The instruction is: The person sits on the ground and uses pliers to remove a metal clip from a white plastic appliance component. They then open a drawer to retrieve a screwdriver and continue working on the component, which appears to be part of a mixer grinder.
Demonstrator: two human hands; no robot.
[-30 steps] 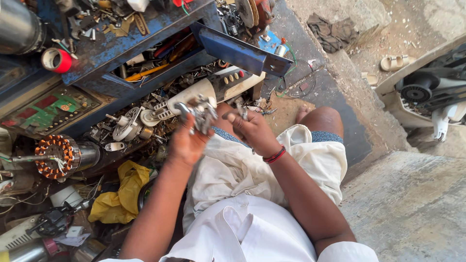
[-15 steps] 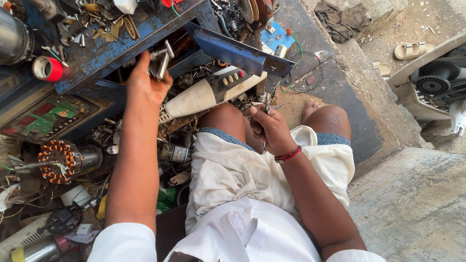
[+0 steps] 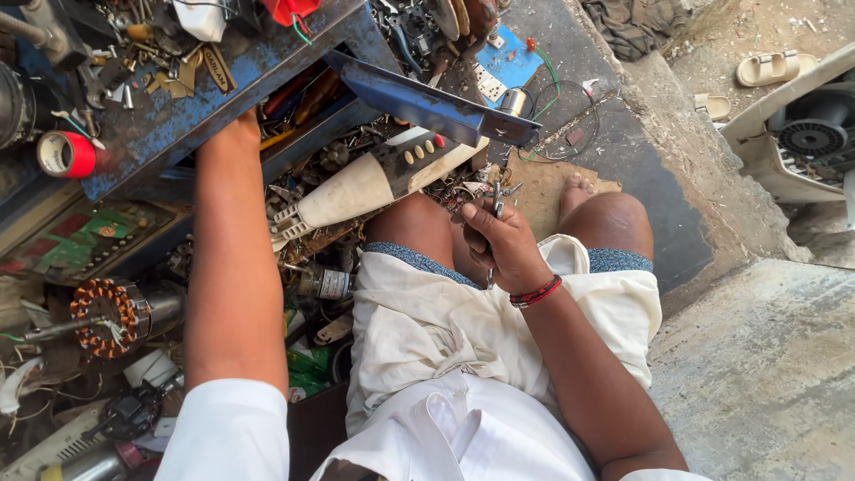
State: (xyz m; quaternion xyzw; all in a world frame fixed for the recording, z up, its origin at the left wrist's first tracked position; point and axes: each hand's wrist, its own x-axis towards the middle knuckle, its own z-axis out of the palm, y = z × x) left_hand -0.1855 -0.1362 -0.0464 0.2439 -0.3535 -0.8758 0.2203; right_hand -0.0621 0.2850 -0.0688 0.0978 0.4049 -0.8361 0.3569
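While I sit with my knees up beside it, the blue bench [image 3: 169, 134] fills the top left, its chipped top crowded with scrap metal and small tools. My left arm runs straight up from the bottom edge to the bench's front edge, and my left hand [image 3: 233, 125] goes in under that edge, so its fingers are hidden and I cannot tell whether they are spread or closed. Under the bench's front edge lies the cream casing [image 3: 356, 187], long and tapered, with a dark panel of buttons near its wide end, resting among loose parts. A blue metal strip [image 3: 427, 98] juts out from the bench's right corner, just above the casing. At the far left, low down, sits the copper-wound motor [image 3: 102, 316] on the cluttered floor. Near the bench's left edge is the red tape roll [image 3: 64, 153]. Over my lap, my right hand [image 3: 499, 245] is curled tight, fingers closed around a thin metal tool [image 3: 495, 207], its tip poking up past my knuckles between my knees. A red band [image 3: 536, 292] circles that wrist.
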